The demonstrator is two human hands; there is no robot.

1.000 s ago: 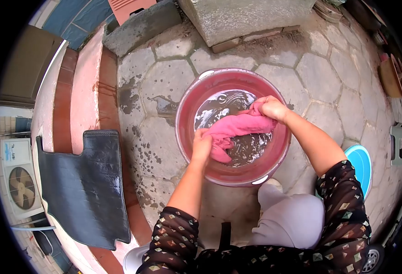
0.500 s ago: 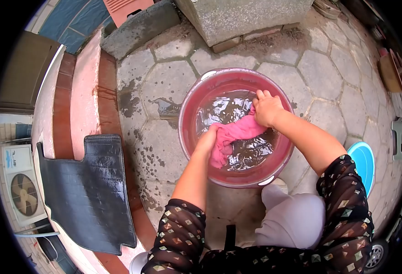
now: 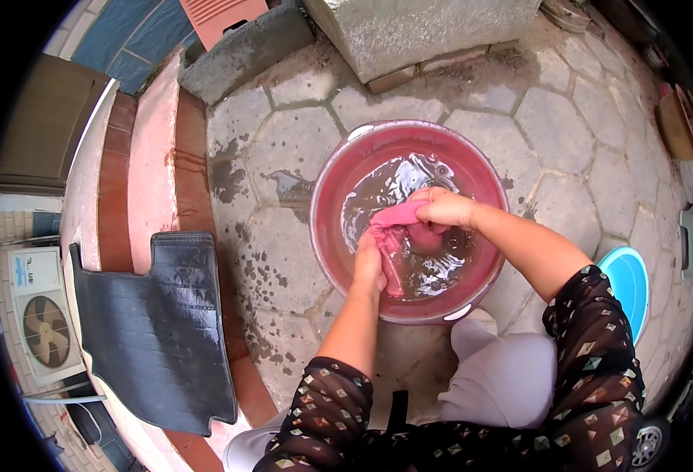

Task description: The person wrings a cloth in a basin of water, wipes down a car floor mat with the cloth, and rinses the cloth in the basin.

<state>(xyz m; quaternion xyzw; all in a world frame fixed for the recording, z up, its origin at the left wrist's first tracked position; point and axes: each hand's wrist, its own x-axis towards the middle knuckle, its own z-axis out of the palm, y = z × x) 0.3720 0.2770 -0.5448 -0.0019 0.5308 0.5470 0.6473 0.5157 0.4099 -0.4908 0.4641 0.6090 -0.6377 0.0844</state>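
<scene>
A wet pink cloth is bunched between my hands over a red basin of murky water. My left hand grips the cloth's left part near the basin's left side, and a fold hangs down into the water beside it. On the right, my right hand is closed on the cloth's other end, just above the water. Part of the cloth below my right hand touches the water.
A black mat lies over the pink steps on the left. A bright blue basin stands beside my right arm. Beyond the red basin is a stone block. A fan unit is at far left.
My hands have drawn closer together. The right hand has moved left and closed round the cloth, which was stretched wider before and is now bunched, with a fold hanging lower.
</scene>
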